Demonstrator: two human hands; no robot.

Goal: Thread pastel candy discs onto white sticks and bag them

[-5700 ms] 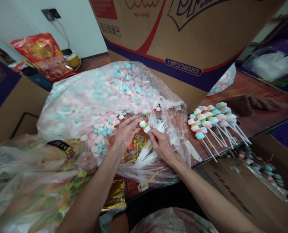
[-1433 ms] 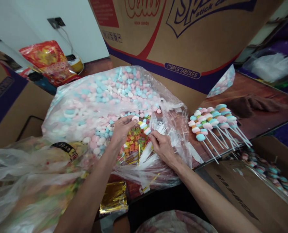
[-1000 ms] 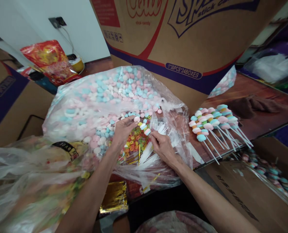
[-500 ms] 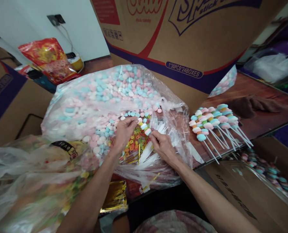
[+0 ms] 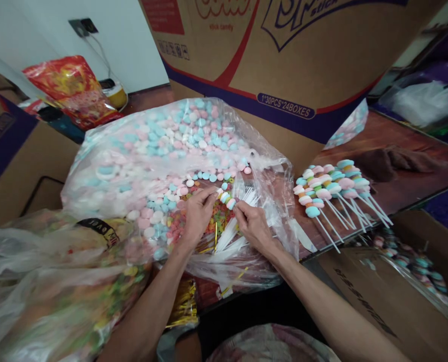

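Left hand (image 5: 200, 212) pinching the candy skewer (image 5: 225, 197) at its far end, right hand (image 5: 251, 221) at its near end, you should press squarely.

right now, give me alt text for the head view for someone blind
A right hand holds a candy skewer, with the left hand at its other end, above ring candies and white sticks. Filled skewers lie to the right; a clear bag of pastel candies sits before a cardboard box.

Busy reddish tabletop (image 5: 389, 137) here: candy bag (image 5: 193, 128) sprawled wide, candy skewers (image 5: 333, 186) lining the near edge, brown cloth (image 5: 391, 163) lying beyond them!
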